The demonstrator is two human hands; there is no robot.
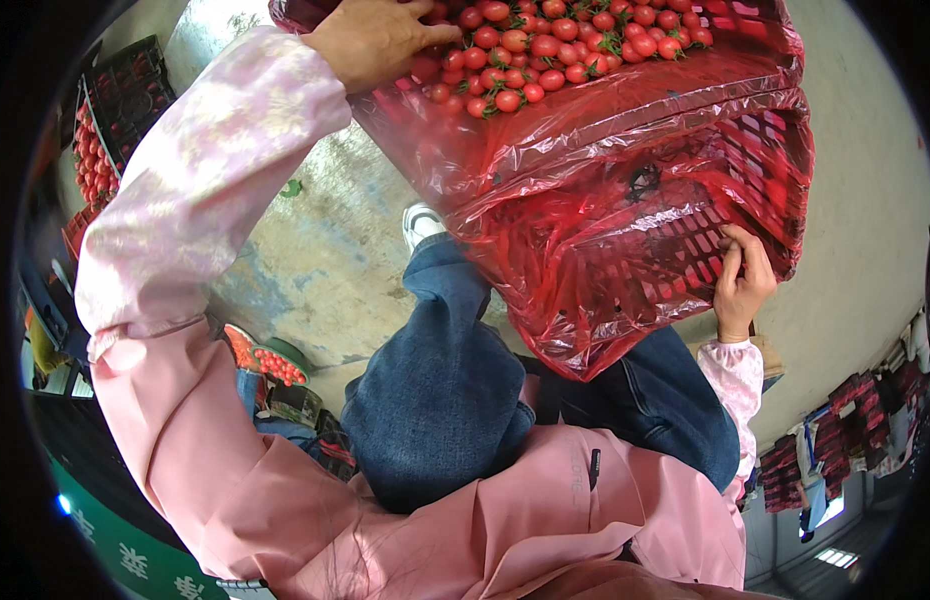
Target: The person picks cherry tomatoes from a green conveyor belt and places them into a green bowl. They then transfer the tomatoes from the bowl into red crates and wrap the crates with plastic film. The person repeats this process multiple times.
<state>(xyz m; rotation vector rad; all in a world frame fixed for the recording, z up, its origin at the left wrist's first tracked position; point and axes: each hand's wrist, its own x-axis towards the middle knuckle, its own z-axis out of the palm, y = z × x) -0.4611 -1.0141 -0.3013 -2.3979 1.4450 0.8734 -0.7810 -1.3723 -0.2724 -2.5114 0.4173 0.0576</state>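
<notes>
Cherry tomatoes (544, 45), many with green calyxes, lie in a red plastic crate (791, 45) lined with thin red plastic film (510, 150). My left hand (382, 41) is at the left of the tomatoes, thumb stretched towards them; its other fingers are partly hidden at the frame's upper edge. Nearer to me the loose film spreads over an open slatted part of a red crate (675, 255), with no tomatoes seen in it. My right hand (744, 281) pinches the film at that part's near right side, thumb against the bent fingers.
My jeans-clad knees (442, 375) are below the crate, a white shoe (421, 225) on the concrete floor (322, 217). At left stand dark crates (131, 97) and a heap of tomatoes (94, 161); a green bowl of tomatoes (281, 364) is lower left. Stacked red crates (855, 420) line the far right.
</notes>
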